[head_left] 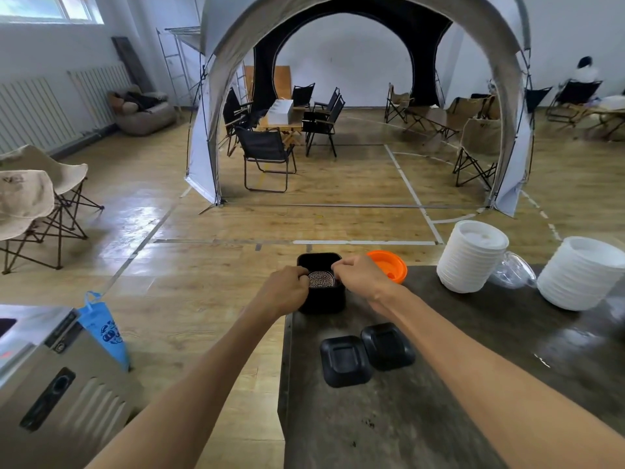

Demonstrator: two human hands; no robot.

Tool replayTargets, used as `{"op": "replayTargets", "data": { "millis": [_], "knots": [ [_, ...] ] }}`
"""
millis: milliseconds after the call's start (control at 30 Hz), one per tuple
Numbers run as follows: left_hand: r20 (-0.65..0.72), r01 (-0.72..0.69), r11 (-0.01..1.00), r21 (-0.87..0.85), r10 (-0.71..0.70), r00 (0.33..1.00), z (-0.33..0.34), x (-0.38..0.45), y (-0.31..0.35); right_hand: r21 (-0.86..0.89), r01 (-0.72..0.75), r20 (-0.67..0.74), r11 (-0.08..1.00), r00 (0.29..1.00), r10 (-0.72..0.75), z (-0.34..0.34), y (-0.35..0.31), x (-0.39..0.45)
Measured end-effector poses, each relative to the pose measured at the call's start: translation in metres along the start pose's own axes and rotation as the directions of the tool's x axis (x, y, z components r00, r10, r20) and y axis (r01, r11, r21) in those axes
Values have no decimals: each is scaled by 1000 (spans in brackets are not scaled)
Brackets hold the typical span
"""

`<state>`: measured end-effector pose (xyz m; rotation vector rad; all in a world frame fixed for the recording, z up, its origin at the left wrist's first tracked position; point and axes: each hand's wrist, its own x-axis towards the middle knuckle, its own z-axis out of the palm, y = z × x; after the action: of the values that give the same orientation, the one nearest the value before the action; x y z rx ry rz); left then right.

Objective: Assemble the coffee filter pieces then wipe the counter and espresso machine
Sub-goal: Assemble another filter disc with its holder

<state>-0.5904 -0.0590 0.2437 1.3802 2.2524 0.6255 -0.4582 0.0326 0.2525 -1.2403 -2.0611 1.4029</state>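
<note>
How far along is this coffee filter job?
Early, it seems. Both hands, left and right, hold a patterned metal disc over the black box. Two black lids lie loose on the counter. No cloth or wiping is visible.

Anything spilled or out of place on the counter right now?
Dark specks, maybe coffee grounds, lie scattered on the counter near its front. A clear plastic cup lies tipped on its side between the two white lid stacks.

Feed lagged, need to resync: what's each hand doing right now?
Left hand: pinches the left edge of the round metal filter disc over the black container.
Right hand: pinches the disc's right edge.
</note>
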Motion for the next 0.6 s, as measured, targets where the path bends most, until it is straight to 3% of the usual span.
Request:
{"op": "replayTargets", "data": {
  "millis": [233,333,400,433,500,600],
  "knots": [
    [-51,-2,999,40,4,999,4,-2,-2,-4,-8,-21,1000,1000,8,-1,-1,-9],
    [-270,-47,992,114,77,960,7,-24,0,-74,43,-93,996,994,-49,-11,3,-20],
    [-436,-165,978,130,206,876,11,-50,3,-141,108,-126,984,984,-126,-21,8,-40],
    [-456,-225,964,138,264,850,12,-62,3,-164,145,-129,976,977,-167,-24,12,-53],
    [-315,-299,948,112,319,894,18,-79,3,-225,198,-58,954,975,-215,-28,24,-72],
    [44,-237,949,207,232,972,38,-83,4,-521,275,230,808,957,-178,-25,44,-83]
  ]
}}
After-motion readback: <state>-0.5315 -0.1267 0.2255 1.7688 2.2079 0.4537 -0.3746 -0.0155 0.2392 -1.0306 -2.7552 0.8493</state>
